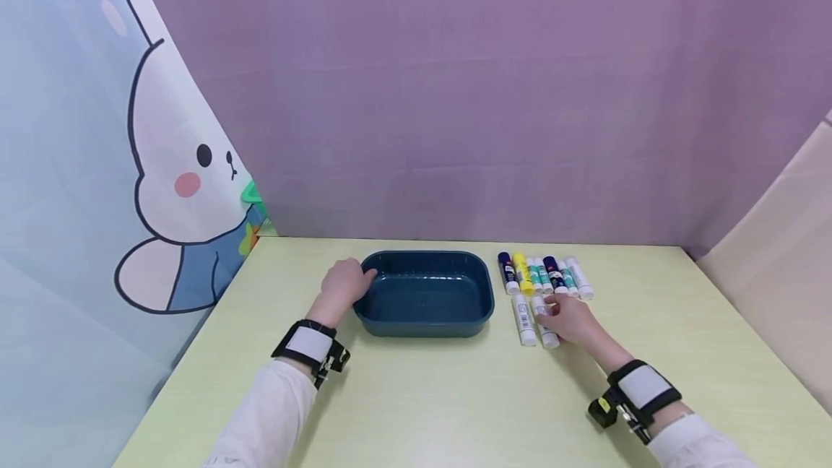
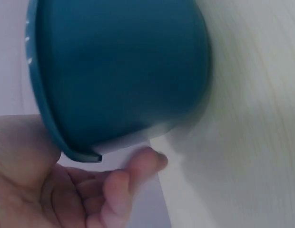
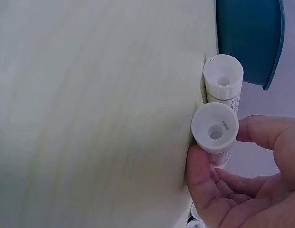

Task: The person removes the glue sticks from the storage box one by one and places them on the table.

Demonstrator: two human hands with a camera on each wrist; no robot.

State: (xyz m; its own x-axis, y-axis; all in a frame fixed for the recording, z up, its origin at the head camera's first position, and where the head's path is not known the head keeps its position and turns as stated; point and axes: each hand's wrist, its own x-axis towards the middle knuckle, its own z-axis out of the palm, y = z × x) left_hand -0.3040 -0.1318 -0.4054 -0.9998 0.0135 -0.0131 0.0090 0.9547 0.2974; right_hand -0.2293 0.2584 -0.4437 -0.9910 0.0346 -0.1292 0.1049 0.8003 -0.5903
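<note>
A dark blue plastic basin stands on the table. My left hand holds it by the left end, thumb over the rim and fingers under the outside of the wall. To the right of the basin, my right hand pinches a white glue stick between thumb and fingers, its knob end pointing toward me. Another white glue stick lies just left of it, nearly parallel. Behind these two is a row of several glue sticks, among them a navy one and a yellow one.
The pale yellow-green table ends at a purple curtain behind the basin. A light blue cloth printed with a cartoon animal hangs on the left, and a pale cloth on the right.
</note>
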